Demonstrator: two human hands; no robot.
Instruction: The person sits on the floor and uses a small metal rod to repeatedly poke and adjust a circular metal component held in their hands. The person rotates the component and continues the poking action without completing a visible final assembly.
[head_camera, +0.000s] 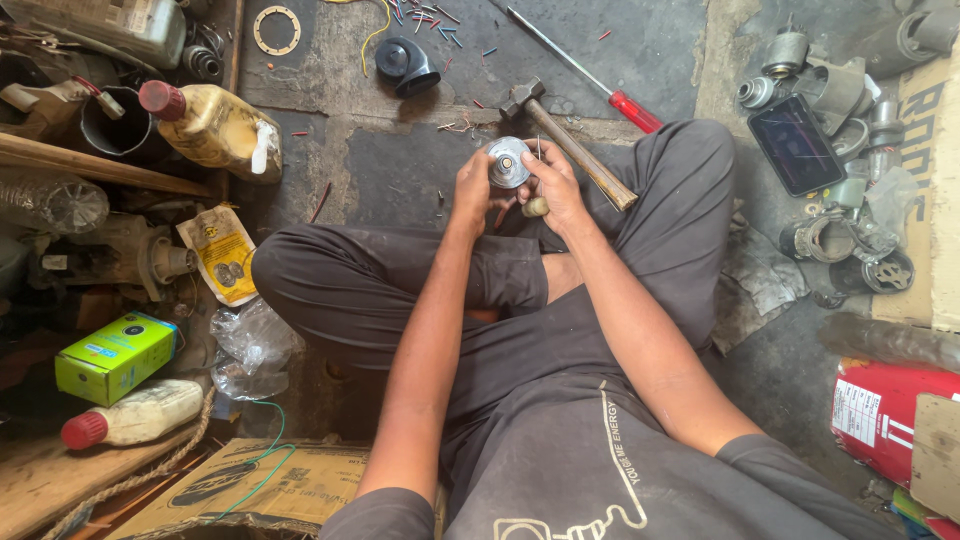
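Note:
I sit cross-legged on a concrete floor, looking down at my lap. Both hands hold one small round silver metal part (508, 161) above my shins. My left hand (471, 189) grips its left side. My right hand (551, 182) grips its right side, thumb along the rim. A small rounded tan piece (536, 207) sits under my right hand's fingers. Just beyond the hands lies a hammer (568, 142) with a wooden handle, its head pointing up-left.
A red-handled screwdriver (590, 75) and a black horn-shaped part (405, 65) lie further out. Yellow oil bottle (215, 127), green box (115, 356) and white bottle (135, 414) crowd the left. Metal parts and a dark phone (797, 144) sit right, red can (880, 415) lower right.

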